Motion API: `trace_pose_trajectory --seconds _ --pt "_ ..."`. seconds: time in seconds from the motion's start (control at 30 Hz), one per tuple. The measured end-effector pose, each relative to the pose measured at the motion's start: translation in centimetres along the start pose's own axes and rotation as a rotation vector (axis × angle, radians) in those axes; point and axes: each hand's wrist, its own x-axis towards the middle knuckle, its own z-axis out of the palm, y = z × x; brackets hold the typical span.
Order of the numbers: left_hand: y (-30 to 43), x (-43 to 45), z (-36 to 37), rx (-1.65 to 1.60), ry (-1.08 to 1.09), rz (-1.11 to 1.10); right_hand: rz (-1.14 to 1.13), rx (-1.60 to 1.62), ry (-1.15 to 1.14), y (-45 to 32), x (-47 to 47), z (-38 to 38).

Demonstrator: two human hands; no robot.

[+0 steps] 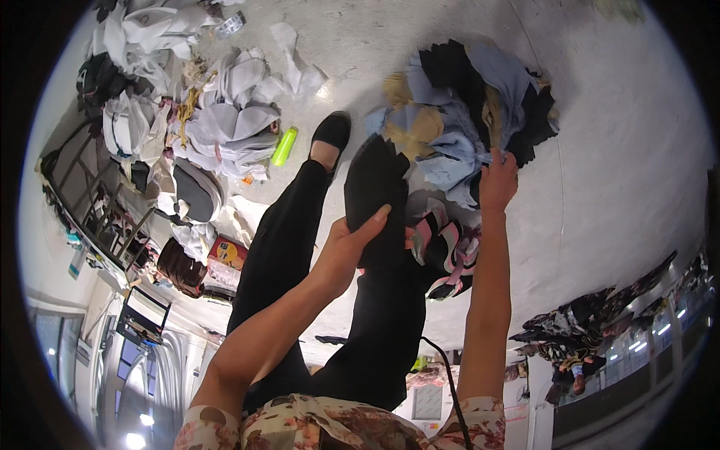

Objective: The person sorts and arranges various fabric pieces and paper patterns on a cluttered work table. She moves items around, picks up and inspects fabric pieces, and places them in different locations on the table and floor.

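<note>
My left hand [357,239] holds a stack of black cut fabric pieces [376,183] over my right leg, its thumb pressed across the top. The stack has a rounded side and a jagged far end. Farther out to the right, my right hand [498,183] pinches the gathered part of a fabric bundle [450,157] on the floor. Light blue, tan and black layers fan out from that bundle, some with zigzag edges. My fingertips there are partly hidden by cloth. Between my hands, a bunch of pink, black and grey striped cloth [447,239] lies beside my leg.
Bundles of white fabric pieces [225,135] cover the floor at left. Near them are a bright green cylinder [285,146], a metal-framed rack [95,185] and a red printed box [226,253]. Dark patterned cloth [568,320] is heaped far right, with a person [579,379] beyond.
</note>
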Motion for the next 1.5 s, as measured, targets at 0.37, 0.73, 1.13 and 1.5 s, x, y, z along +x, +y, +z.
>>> trace_pose_trajectory --seconds 0.37,0.73,1.13,1.5 --pt "-1.2 -0.9 -0.7 -0.105 0.056 0.113 -0.077 -0.282 -0.163 0.2 1.5 -0.2" --pt "-5.7 -1.1 -4.6 -0.23 -0.041 0.21 -0.232 -0.024 -0.27 -9.2 -5.4 -5.7" --pt "-15.3 -27.3 -7.9 -0.537 -0.167 0.375 -0.36 1.63 -1.251 -18.7 -28.0 -24.2" --pt "-25.8 -33.7 -11.9 -0.576 -0.361 0.517 -0.57 1.006 -1.016 -15.2 -47.3 -27.3"
